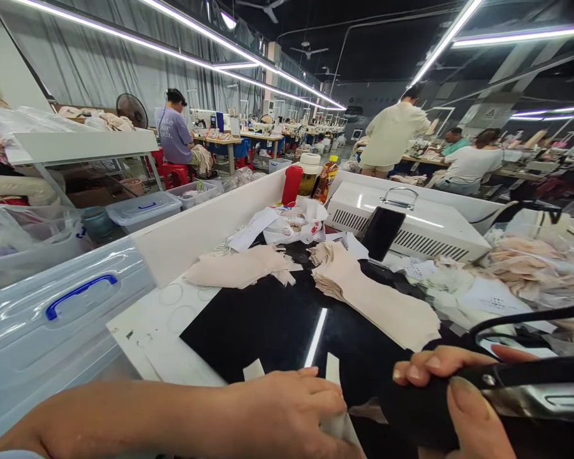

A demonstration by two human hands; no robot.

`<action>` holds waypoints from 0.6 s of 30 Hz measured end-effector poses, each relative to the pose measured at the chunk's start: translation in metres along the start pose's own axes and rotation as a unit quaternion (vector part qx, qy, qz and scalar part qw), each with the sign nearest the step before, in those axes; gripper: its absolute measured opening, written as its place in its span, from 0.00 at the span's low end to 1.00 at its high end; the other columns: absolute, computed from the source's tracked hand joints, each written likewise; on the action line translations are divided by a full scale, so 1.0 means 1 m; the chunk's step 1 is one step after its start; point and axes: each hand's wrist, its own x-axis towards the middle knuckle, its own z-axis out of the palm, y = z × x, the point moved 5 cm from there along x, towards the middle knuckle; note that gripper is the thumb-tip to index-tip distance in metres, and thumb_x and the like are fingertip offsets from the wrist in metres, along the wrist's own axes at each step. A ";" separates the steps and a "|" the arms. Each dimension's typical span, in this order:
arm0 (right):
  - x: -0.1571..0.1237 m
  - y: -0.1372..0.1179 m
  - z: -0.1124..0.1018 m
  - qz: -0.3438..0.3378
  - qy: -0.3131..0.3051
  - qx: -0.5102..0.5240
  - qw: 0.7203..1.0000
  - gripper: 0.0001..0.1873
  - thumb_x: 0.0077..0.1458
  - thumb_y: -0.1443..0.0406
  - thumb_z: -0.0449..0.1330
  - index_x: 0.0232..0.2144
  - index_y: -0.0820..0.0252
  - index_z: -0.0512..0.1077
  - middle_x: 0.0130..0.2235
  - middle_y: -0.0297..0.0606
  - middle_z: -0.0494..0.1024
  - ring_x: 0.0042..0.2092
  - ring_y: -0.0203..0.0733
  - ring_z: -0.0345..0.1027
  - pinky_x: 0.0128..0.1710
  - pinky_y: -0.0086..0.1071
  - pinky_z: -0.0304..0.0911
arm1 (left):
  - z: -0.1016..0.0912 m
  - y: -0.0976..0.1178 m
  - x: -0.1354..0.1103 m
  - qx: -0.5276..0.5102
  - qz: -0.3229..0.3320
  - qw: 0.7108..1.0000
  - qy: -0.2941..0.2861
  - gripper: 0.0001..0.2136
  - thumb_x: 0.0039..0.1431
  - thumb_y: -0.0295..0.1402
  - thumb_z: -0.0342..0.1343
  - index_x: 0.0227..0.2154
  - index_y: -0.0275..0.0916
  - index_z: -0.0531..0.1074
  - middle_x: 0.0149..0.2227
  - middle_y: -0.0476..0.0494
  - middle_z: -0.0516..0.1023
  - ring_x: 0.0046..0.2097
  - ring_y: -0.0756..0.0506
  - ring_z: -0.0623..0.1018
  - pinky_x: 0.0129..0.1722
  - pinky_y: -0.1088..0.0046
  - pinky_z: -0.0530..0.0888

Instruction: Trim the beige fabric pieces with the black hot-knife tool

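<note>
My left hand (296,411) lies over a pale cloth piece (333,368) on the black board (268,319), with its fingers stretched out and pressing down. Another end of pale cloth (253,370) shows just beyond the wrist. My right hand (476,405) is closed around a black corded hand tool (545,376) with a shiny metal part on its side; its exact kind is unclear. Beyond the hands lie a stack of beige cloth pieces (377,293) on the right and a smaller beige pile (243,266) on the left.
A phone (383,233) leans against a white vented metal box (411,220). Bagged fabric scraps (521,268) lie at the right. A red bottle (293,185) stands at the back corner. On the left are a white side panel (210,223) and a lidded plastic bin (67,319).
</note>
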 end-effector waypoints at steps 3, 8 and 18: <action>-0.005 -0.004 0.007 0.006 0.011 0.006 1.000 0.32 0.43 0.61 0.80 0.48 0.49 0.72 0.33 0.30 0.73 0.30 0.47 0.71 0.31 0.49 0.77 | 0.000 0.000 -0.001 -0.005 0.000 1.000 0.004 0.13 0.82 0.37 0.51 0.59 0.42 0.77 0.53 0.38 0.78 0.57 0.42 0.79 0.60 0.62 0.78; -0.011 -0.011 0.017 -0.001 0.035 0.004 0.999 0.30 0.42 0.61 0.79 0.45 0.51 0.72 0.33 0.29 0.73 0.29 0.43 0.70 0.31 0.45 0.76 | -0.002 -0.002 -0.002 -0.018 -0.002 1.000 0.017 0.14 0.81 0.37 0.53 0.60 0.40 0.78 0.57 0.35 0.78 0.59 0.42 0.79 0.62 0.65 0.78; -0.002 0.009 -0.002 -0.002 0.009 0.004 1.000 0.33 0.40 0.58 0.82 0.46 0.50 0.73 0.32 0.32 0.73 0.29 0.48 0.70 0.28 0.50 0.76 | 0.004 -0.023 0.000 -0.030 -0.001 0.999 0.042 0.19 0.81 0.43 0.52 0.56 0.36 0.81 0.62 0.34 0.78 0.63 0.38 0.80 0.64 0.59 0.79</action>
